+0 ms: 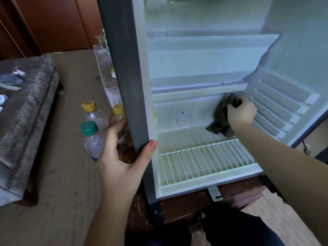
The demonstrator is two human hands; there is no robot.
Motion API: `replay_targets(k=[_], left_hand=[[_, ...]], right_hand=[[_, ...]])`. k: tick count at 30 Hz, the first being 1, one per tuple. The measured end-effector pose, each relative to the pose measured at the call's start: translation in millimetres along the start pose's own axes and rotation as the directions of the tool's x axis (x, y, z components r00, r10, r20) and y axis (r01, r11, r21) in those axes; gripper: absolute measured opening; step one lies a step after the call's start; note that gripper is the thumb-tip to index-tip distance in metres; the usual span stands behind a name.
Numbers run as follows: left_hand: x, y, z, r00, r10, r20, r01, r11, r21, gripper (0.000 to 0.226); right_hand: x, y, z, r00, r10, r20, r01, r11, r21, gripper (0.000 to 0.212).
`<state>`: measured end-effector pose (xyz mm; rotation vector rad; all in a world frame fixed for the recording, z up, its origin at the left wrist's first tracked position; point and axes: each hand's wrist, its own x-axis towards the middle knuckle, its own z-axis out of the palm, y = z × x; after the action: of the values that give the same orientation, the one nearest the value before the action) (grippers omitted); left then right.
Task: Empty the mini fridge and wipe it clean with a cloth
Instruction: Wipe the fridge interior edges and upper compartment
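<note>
Nearest, the left grip (122,160) curls round the mini fridge (122,68) at its dark front edge, thumb inside, probably bracing the cabinet against the wiping push. Just behind it, three capped bottles (92,137) stand on the floor, out of the way. Beyond the bare wire shelf (204,160), the right grip (242,112) bunches a dark cloth (219,118) into the rear right corner; blur hides the exact contact.
</note>
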<state>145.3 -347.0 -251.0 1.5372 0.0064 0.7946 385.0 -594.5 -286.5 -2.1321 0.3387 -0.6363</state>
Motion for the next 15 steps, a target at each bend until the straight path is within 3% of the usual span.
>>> replay_targets(k=[4,7,10,15], left_hand=[[-1,-2,-1,1.000,0.002,0.001,-0.002,1.000,0.007,0.069],[0,-2,-2,1.000,0.003,-0.014,-0.003,0.999,0.032,0.066],[0,-2,1,1.000,0.013,-0.024,-0.013,0.999,0.029,0.065],[-2,-2,2,1.000,0.010,-0.024,-0.009,1.000,0.018,0.069]], right_hand=[[9,-21,11,0.992,0.122,0.001,-0.122,0.987,0.107,0.018],[-12,-37,29,0.985,0.135,0.107,-0.156,0.963,0.220,0.010],[-49,-56,62,0.963,0.126,0.236,-0.202,0.922,0.332,0.012],[-104,-98,95,0.925,-0.030,0.380,-0.154,0.882,0.444,0.018]])
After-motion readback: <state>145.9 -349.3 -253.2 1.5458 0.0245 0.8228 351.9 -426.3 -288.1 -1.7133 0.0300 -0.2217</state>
